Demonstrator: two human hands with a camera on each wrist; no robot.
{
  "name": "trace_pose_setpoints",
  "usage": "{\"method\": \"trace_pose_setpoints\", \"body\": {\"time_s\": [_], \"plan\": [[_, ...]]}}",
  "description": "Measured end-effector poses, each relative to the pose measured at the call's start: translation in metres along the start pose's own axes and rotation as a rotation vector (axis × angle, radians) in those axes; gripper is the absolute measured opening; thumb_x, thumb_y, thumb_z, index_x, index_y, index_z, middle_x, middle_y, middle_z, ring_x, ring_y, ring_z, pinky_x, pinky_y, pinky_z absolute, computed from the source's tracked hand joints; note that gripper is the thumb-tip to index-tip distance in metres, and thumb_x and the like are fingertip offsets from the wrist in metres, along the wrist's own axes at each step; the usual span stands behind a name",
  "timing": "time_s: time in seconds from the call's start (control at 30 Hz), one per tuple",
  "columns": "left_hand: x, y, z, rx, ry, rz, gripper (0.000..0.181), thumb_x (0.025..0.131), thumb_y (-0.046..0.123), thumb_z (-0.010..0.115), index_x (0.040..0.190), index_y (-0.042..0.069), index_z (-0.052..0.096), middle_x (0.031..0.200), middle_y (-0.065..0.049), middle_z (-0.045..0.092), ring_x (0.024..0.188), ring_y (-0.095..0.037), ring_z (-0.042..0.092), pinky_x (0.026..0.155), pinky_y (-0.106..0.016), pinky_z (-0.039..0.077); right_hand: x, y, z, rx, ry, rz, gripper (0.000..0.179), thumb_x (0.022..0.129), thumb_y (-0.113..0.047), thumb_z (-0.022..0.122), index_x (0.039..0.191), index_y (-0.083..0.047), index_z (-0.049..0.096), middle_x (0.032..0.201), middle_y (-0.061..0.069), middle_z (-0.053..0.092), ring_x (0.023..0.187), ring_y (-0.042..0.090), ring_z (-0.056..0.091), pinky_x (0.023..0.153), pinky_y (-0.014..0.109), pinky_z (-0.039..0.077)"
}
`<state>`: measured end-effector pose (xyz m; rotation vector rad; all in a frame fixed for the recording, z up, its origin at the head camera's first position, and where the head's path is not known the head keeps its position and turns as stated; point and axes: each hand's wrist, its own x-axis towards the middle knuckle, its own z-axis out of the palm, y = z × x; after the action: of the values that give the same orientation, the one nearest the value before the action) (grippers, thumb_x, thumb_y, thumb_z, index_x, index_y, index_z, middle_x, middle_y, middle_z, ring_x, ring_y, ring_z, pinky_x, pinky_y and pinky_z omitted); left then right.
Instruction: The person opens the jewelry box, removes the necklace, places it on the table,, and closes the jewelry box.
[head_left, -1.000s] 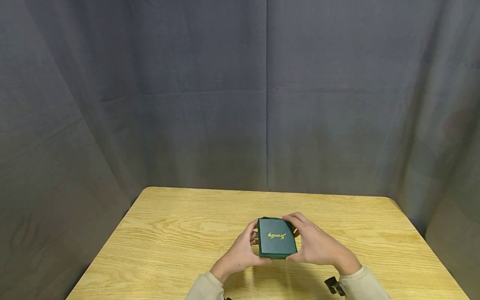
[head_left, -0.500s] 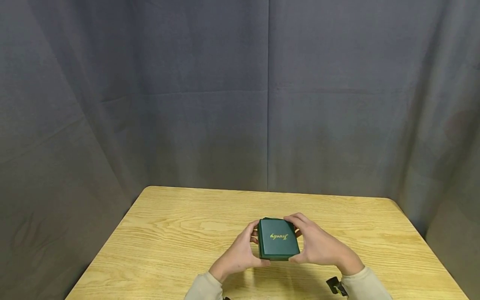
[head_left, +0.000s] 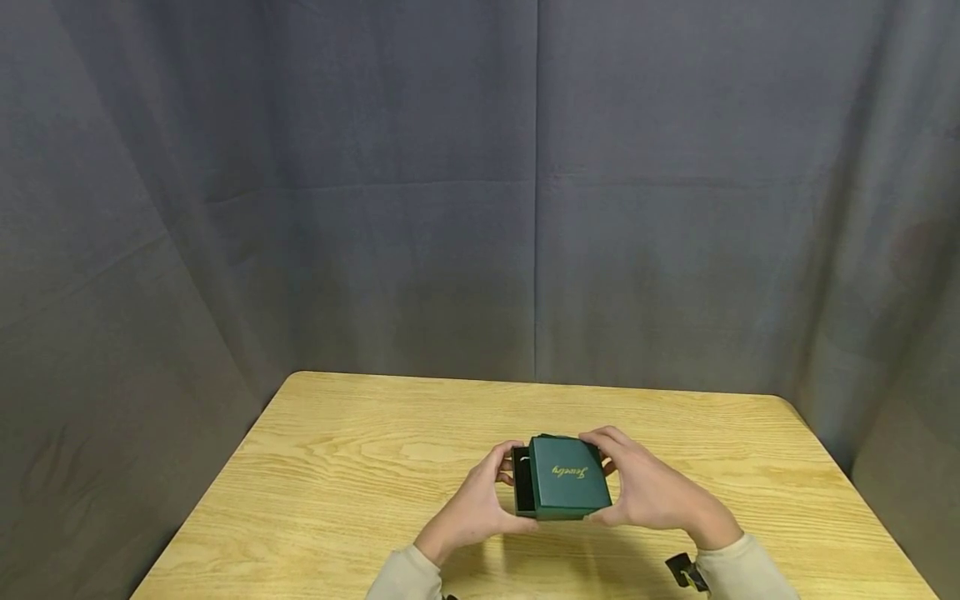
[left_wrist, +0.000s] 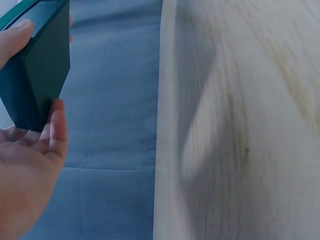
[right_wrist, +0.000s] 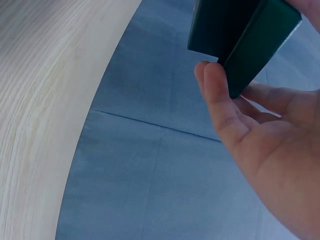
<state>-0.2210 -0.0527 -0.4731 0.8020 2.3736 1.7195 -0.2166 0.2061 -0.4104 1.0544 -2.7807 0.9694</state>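
Observation:
Between both hands, raised over the table, is a dark green jewelry box with gold "Jewelry" lettering, which reads upside down in the head view. Its outer sleeve (head_left: 572, 496) sits shifted right, baring a strip of the dark-lined inner drawer (head_left: 524, 492). My left hand (head_left: 480, 504) grips the drawer's left end, thumb at the near side and fingers at the far side. On the right, my right hand (head_left: 648, 492) holds the sleeve by its near and far sides. The right wrist view shows the sleeve (right_wrist: 267, 37) stepped against the drawer (right_wrist: 215, 25). Most of the drawer's inside is hidden.
A light wood-grain table (head_left: 360, 467) lies beneath the hands. Grey-blue curtains (head_left: 405, 208) hang behind and along both sides of it. By the right sleeve cuff is a small black piece (head_left: 684, 572).
The sleeve and my right hand have moved right, away from my left hand. A gap has opened at the box's left end, exposing part of the drawer.

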Motion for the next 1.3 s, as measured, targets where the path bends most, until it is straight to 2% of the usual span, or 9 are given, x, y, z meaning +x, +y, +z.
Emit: {"method": "trace_pose_setpoints", "body": {"time_s": [0.2,0.4,0.63,0.9,1.07,1.3], "plan": [[0.0,-0.002,-0.001,-0.002,-0.001,-0.011,0.093,0.066,0.014,0.087,0.142,0.016,0.034,0.122,0.003,0.052,0.103,-0.015,0.053,0.091,-0.042,0.044,-0.002,0.002,-0.002,0.005,-0.011,0.014,0.087,0.064,-0.025,0.087,0.135,0.0,0.043,0.122,0.0,0.046,0.099,0.015,0.053,0.08,0.034,0.051],[-0.002,0.001,-0.003,0.013,0.001,-0.015,0.092,0.067,0.014,0.087,0.141,0.022,0.034,0.121,0.005,0.053,0.101,-0.015,0.053,0.088,-0.033,0.044,-0.002,0.002,-0.005,-0.004,-0.006,0.009,0.088,0.064,-0.026,0.087,0.135,0.0,0.043,0.119,-0.001,0.047,0.098,0.015,0.053,0.08,0.032,0.051],[-0.002,0.002,-0.003,0.008,-0.002,-0.029,0.092,0.067,0.015,0.087,0.142,0.024,0.034,0.122,0.005,0.052,0.102,-0.016,0.052,0.088,-0.033,0.044,-0.005,0.003,-0.007,-0.011,-0.005,0.007,0.088,0.064,-0.029,0.087,0.135,0.0,0.043,0.12,-0.001,0.047,0.098,0.014,0.053,0.08,0.031,0.05],[-0.003,0.003,-0.003,0.103,-0.004,-0.055,0.095,0.067,0.024,0.088,0.144,0.023,0.032,0.127,-0.002,0.047,0.103,-0.018,0.05,0.088,-0.039,0.045,-0.01,0.005,-0.01,-0.023,0.004,0.005,0.087,0.062,-0.023,0.087,0.133,0.001,0.045,0.12,0.0,0.048,0.098,0.015,0.053,0.079,0.032,0.051],[-0.004,0.003,-0.004,0.115,-0.009,-0.074,0.096,0.068,0.028,0.087,0.145,0.024,0.031,0.127,-0.002,0.045,0.104,-0.019,0.047,0.088,-0.045,0.044,-0.013,0.009,-0.01,-0.045,0.02,-0.008,0.086,0.061,-0.021,0.088,0.132,0.002,0.045,0.119,0.001,0.049,0.096,0.014,0.053,0.078,0.031,0.051],[-0.005,0.001,-0.007,0.134,0.005,-0.075,0.094,0.068,0.027,0.086,0.144,0.022,0.032,0.127,-0.006,0.045,0.105,-0.026,0.046,0.085,-0.045,0.044,-0.019,0.012,-0.012,-0.064,0.026,-0.006,0.087,0.062,-0.025,0.088,0.132,0.003,0.045,0.122,0.002,0.048,0.097,0.015,0.053,0.077,0.032,0.051]]}}
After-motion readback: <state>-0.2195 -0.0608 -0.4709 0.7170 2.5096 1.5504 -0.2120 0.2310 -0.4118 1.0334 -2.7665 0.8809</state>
